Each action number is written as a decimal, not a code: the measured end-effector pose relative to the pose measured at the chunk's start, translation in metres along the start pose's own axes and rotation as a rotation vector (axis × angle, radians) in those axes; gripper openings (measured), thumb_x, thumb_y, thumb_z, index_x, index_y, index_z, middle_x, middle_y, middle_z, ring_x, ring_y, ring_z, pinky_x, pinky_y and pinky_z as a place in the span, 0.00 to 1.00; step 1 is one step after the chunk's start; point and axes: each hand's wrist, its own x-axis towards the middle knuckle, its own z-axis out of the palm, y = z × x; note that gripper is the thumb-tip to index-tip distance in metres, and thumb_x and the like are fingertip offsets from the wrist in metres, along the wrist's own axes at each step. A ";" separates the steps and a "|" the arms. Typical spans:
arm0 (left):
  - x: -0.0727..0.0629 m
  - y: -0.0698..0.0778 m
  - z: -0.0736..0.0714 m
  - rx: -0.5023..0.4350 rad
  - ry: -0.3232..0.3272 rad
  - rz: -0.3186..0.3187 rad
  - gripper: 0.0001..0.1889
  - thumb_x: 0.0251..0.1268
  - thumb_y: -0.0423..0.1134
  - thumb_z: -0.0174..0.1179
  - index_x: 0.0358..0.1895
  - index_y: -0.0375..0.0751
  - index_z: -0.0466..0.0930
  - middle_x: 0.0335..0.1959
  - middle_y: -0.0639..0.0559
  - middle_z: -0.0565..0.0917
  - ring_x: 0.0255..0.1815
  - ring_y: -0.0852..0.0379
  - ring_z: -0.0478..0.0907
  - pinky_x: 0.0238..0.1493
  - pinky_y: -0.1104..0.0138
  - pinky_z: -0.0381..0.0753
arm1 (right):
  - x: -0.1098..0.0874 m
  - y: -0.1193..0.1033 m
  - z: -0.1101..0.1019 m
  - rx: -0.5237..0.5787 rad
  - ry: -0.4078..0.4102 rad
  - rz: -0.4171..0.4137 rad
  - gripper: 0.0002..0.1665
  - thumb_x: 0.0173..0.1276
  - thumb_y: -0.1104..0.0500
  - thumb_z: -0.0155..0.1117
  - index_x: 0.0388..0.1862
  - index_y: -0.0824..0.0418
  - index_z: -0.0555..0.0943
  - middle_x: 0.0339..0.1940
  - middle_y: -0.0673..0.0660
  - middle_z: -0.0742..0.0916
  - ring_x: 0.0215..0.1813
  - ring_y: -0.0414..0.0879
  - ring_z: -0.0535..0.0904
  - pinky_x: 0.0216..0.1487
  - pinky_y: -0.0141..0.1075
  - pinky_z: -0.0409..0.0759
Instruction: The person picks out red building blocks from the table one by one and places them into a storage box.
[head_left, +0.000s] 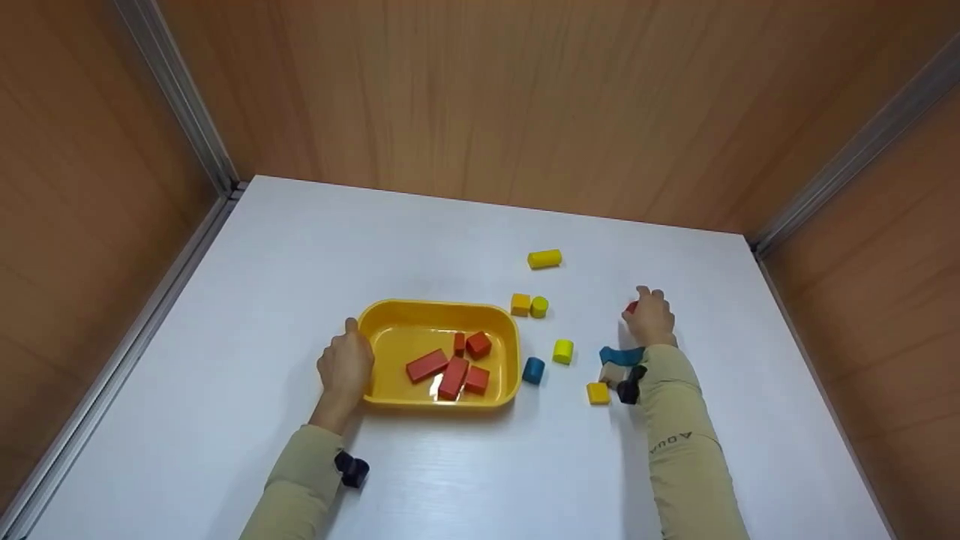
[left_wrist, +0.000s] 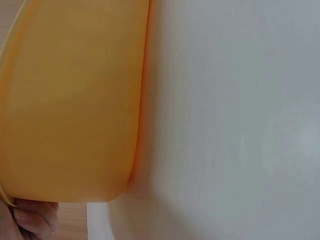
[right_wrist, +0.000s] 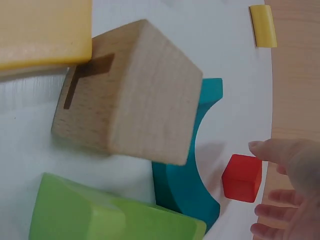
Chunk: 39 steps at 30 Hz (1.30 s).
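In the head view my left hand [head_left: 346,366] grips the left end of a yellow tray [head_left: 439,304]. The left wrist view shows curled fingers [left_wrist: 35,217] at the rim of this tray [left_wrist: 75,110]. Several red blocks [head_left: 427,365] lie inside it. On the right side of the table, my right hand [head_left: 651,319] is at a small red block [head_left: 632,306]. Seen from the right wrist, thumb and fingers are spread around the red block [right_wrist: 242,177], without a plain pinch. Near that hand lie a blue arch block [right_wrist: 175,185] and a plain wooden block [right_wrist: 130,95].
Between tray and right hand lie a blue cylinder [head_left: 533,370], a yellow-green cylinder [head_left: 563,352] and a yellow block [head_left: 598,393]. Farther back are a yellow cube [head_left: 520,304], a small cylinder [head_left: 539,307] and a longer yellow piece [head_left: 544,259]. Wooden walls [head_left: 480,105] enclose the white table.
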 end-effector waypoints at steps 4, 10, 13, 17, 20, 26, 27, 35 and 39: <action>0.000 0.000 0.000 -0.003 -0.018 -0.011 0.12 0.64 0.32 0.43 0.48 0.28 0.63 0.20 0.43 0.74 0.16 0.51 0.70 0.20 0.60 0.72 | -0.001 0.002 0.000 0.012 -0.026 0.006 0.32 0.61 0.61 0.57 0.62 0.70 0.60 0.52 0.75 0.68 0.53 0.67 0.66 0.50 0.56 0.65; 0.001 0.001 0.000 -0.010 -0.018 -0.013 0.13 0.65 0.33 0.43 0.49 0.28 0.63 0.22 0.42 0.75 0.17 0.51 0.71 0.22 0.58 0.74 | -0.001 0.004 0.000 0.009 -0.058 -0.005 0.31 0.62 0.62 0.56 0.62 0.69 0.61 0.53 0.75 0.69 0.54 0.66 0.66 0.52 0.55 0.65; 0.000 0.001 0.000 -0.012 -0.016 -0.012 0.14 0.65 0.33 0.43 0.50 0.28 0.63 0.22 0.42 0.75 0.17 0.51 0.71 0.24 0.57 0.75 | -0.001 0.005 0.002 0.006 -0.088 0.002 0.30 0.62 0.63 0.55 0.62 0.70 0.61 0.53 0.74 0.70 0.53 0.65 0.67 0.53 0.53 0.64; 0.000 0.001 0.000 -0.008 -0.016 -0.017 0.14 0.65 0.33 0.44 0.50 0.28 0.63 0.23 0.41 0.76 0.17 0.50 0.72 0.25 0.56 0.76 | -0.002 0.007 0.004 0.012 -0.115 0.005 0.30 0.61 0.64 0.55 0.61 0.71 0.60 0.52 0.74 0.70 0.52 0.64 0.67 0.54 0.52 0.64; 0.001 0.001 0.000 -0.008 -0.012 -0.021 0.14 0.65 0.33 0.44 0.50 0.28 0.64 0.23 0.41 0.76 0.18 0.50 0.72 0.25 0.56 0.76 | -0.002 0.007 0.005 0.016 -0.111 -0.009 0.30 0.61 0.66 0.54 0.61 0.73 0.60 0.51 0.75 0.70 0.51 0.65 0.67 0.54 0.53 0.64; -0.001 0.000 0.000 -0.012 0.021 0.005 0.11 0.64 0.33 0.44 0.46 0.29 0.64 0.19 0.42 0.75 0.15 0.50 0.71 0.18 0.58 0.73 | -0.001 0.009 0.006 0.021 -0.040 -0.048 0.25 0.59 0.68 0.53 0.55 0.76 0.65 0.47 0.76 0.73 0.48 0.65 0.71 0.50 0.51 0.68; -0.001 0.000 0.001 -0.012 0.026 0.012 0.11 0.64 0.33 0.44 0.46 0.29 0.64 0.18 0.43 0.74 0.15 0.51 0.70 0.17 0.59 0.72 | -0.001 0.009 0.007 0.024 -0.029 -0.050 0.23 0.60 0.69 0.53 0.54 0.76 0.66 0.46 0.75 0.74 0.47 0.64 0.71 0.50 0.51 0.68; 0.000 0.001 0.002 -0.013 0.028 0.006 0.13 0.64 0.33 0.43 0.49 0.29 0.64 0.20 0.41 0.76 0.16 0.51 0.70 0.17 0.60 0.70 | 0.000 0.013 0.009 0.084 -0.003 -0.021 0.19 0.61 0.69 0.53 0.50 0.76 0.69 0.46 0.74 0.76 0.47 0.63 0.72 0.50 0.50 0.68; 0.002 0.001 0.003 -0.010 0.025 -0.001 0.14 0.64 0.32 0.43 0.50 0.29 0.63 0.21 0.40 0.76 0.16 0.50 0.71 0.18 0.59 0.71 | 0.002 0.013 0.011 0.114 -0.036 0.012 0.20 0.61 0.68 0.53 0.52 0.75 0.68 0.48 0.73 0.75 0.48 0.63 0.71 0.51 0.50 0.68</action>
